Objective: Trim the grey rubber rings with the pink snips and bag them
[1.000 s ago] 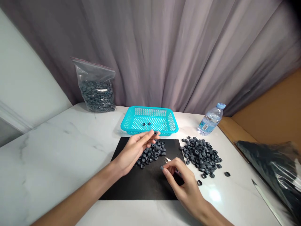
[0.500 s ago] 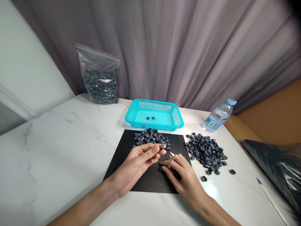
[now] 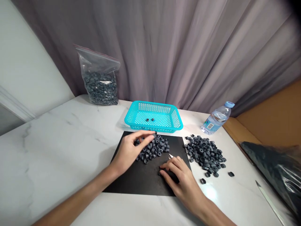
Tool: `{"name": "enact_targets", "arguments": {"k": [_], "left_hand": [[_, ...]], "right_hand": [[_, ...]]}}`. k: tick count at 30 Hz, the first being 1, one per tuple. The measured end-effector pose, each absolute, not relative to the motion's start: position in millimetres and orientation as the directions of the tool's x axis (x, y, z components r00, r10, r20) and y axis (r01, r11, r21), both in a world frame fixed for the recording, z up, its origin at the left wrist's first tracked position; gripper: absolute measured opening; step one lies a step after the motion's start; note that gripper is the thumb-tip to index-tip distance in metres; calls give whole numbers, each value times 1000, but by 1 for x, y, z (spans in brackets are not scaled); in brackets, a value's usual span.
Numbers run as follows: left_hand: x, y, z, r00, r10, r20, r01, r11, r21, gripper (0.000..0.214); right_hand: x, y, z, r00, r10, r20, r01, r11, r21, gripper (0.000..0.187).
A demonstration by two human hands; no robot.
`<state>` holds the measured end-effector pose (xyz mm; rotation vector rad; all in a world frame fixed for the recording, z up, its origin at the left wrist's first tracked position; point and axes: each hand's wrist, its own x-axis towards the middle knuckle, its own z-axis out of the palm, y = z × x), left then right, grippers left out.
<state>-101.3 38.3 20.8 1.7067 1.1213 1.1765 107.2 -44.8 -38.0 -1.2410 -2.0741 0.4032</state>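
My left hand reaches over the far part of a black mat. Its thumb and forefinger pinch together around a small dark grey plastic cap, partly hidden by the fingertips. Underneath and beside those fingers lies a heap of the same caps. My right hand rests on the mat's right side, its fingers curled around a black-handled tool. A bright pointed tip shows beyond the knuckles; whether it belongs to this tool I cannot tell.
Behind the mat stands a turquoise basket holding two caps. A second heap of caps lies to the right, near a water bottle. A zip bag of caps leans at the curtain. Cardboard and black plastic line the right.
My left hand has moved away and left with the cap, toward the mat's far edge, uncovering more of the heap. My right hand stays almost in place around the tool.
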Motion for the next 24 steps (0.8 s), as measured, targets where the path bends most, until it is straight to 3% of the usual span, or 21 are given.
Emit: {"name": "enact_targets", "arguments": {"k": [1,3,8,12,17,24], "left_hand": [[-105,51,22,134,904,405,368,-425,827,23],[-112,78,27,116,860,496,450,-491,746,22],[-112,114,50,240,808,538,487,-580,653,29],[-106,76,46,333,782,527,478,-622,621,28],[-103,8,12,542,812,217,355,-455,817,36],[-93,-11,1,473,859,194,227,-332,916,17]], "right_hand": [[107,-45,-38,-316,864,392,653,498,-570,10],[106,-45,-38,-317,864,392,652,498,-572,9],[105,-45,-37,-307,859,410,621,507,-598,11],[105,-43,-36,-218,863,456,528,498,-688,13],[103,-44,-28,-46,925,378,357,369,-858,16],[100,-53,-23,-18,925,381,270,371,-888,13]]}}
